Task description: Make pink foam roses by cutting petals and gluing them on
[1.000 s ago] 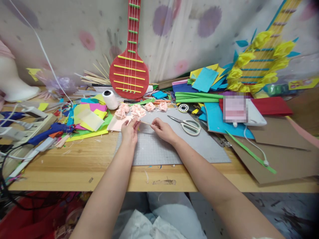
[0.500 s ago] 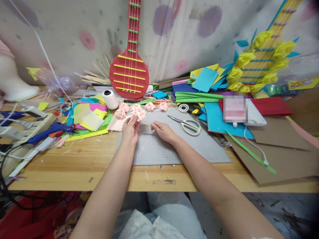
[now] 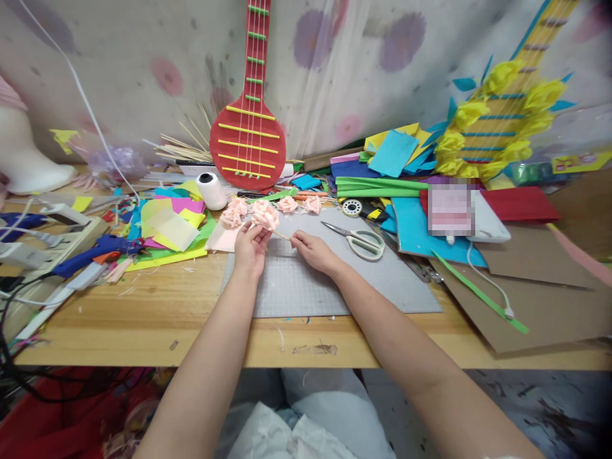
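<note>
Over the grey cutting mat (image 3: 335,287) on the worktop (image 3: 143,319): left hand (image 3: 248,247), fingers closed round the base of a pink paper flower (image 3: 266,215), flower raised at the mat's far edge. Right hand (image 3: 312,250) pinches the near end of the thin stick (image 3: 282,235) running out of the flower. Scissors (image 3: 356,240) flat on the mat, near the right hand, not touching. More pink flowers (image 3: 287,204) behind. White thread spool (image 3: 211,190) further left, blue glue gun (image 3: 98,248) well apart.
</note>
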The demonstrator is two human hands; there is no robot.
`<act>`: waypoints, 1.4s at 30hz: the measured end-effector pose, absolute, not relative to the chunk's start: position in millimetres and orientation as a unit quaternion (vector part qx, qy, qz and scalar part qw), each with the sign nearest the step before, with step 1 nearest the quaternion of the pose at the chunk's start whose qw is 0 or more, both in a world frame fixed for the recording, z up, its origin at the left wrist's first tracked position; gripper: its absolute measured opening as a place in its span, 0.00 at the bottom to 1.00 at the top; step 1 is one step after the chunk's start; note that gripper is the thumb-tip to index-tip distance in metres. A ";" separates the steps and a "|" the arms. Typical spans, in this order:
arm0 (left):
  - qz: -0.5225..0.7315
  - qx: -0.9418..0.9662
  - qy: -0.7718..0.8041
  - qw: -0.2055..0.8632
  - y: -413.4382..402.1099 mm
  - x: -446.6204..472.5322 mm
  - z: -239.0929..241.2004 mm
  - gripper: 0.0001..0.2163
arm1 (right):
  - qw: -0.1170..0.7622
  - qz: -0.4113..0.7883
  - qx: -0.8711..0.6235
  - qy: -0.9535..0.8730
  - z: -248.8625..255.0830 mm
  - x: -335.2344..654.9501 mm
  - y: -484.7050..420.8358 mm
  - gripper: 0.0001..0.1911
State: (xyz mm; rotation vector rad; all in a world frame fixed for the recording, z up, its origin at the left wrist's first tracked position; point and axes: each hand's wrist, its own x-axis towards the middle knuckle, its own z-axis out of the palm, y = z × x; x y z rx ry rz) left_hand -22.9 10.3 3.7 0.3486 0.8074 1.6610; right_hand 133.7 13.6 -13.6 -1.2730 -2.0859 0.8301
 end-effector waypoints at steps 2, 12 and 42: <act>0.717 0.165 0.359 0.574 9.6 -22.0 4.8 0.11 | 0.271 0.312 -0.471 -0.780 -14.0 134.6 13.8 0.14; 0.738 0.133 0.425 0.506 10.7 -17.2 3.3 0.16 | 0.262 0.308 -0.472 -0.783 -13.0 132.6 12.3 0.12; 0.690 0.095 0.457 0.554 12.1 -23.2 0.5 0.11 | 0.256 0.277 -0.477 -0.794 -6.6 138.1 11.7 0.10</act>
